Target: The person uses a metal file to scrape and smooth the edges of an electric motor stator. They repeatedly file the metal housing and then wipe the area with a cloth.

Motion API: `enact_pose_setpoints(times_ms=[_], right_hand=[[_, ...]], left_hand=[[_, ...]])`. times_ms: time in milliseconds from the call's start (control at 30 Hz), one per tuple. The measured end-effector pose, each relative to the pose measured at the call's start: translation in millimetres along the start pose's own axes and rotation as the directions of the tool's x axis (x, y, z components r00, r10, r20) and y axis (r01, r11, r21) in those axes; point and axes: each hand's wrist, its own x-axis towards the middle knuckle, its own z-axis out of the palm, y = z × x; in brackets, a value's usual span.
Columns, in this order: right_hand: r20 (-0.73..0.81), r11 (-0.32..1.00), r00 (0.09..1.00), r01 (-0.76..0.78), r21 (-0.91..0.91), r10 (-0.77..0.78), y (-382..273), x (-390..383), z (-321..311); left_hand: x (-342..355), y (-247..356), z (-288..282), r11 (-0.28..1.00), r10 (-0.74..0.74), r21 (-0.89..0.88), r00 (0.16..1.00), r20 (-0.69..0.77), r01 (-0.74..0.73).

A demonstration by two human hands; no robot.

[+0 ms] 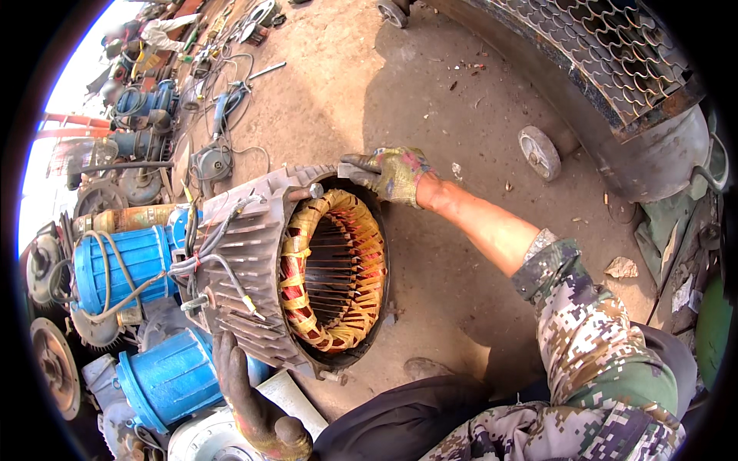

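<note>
A large grey finned motor stator housing (250, 280) lies on its side in front of me, its open end turned to the right. Inside sits a ring of copper windings (296, 296) bound with yellowish tape, red showing between the wraps. My right hand (396, 177), in a dirty work glove, is closed over the upper edge of the housing's open end, beside a bolt (306, 192). Below the housing is my gloved left hand (257, 403), fingers stretched out, their tips at its lower finned side; firm contact cannot be made out. Loose lead wires (207, 253) hang across the fins.
Blue motors (165, 380) crowd the left, with an angle grinder (219, 119) and cables farther up. At upper right stands a metal cart with mesh (615, 54); a wheel (540, 152) is near it. A stone (621, 267) lies on the dirt floor.
</note>
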Motion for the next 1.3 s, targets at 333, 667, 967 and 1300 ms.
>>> enact_pose_setpoints(times_ms=[333,667,967,1300], right_hand=[[-0.112,0.972,0.965,-0.236,0.012,0.236,0,-52,17],[-0.065,0.983,0.998,-0.025,-0.18,0.013,-32,-58,-4],[0.235,0.926,0.96,-0.052,-0.375,0.149,-106,-30,-40],[0.293,0.843,0.866,-0.229,-0.487,0.405,-149,-30,-68]], left_hand=[[-17,-3,-2,0.998,-0.023,0.053,1.0,0.011,0.023],[-23,0,-9,0.993,0.022,0.115,0.998,0.056,-0.029],[-32,10,-26,0.984,0.127,0.111,0.987,0.098,-0.138],[-30,30,38,0.895,0.267,-0.445,0.823,0.502,-0.019]])
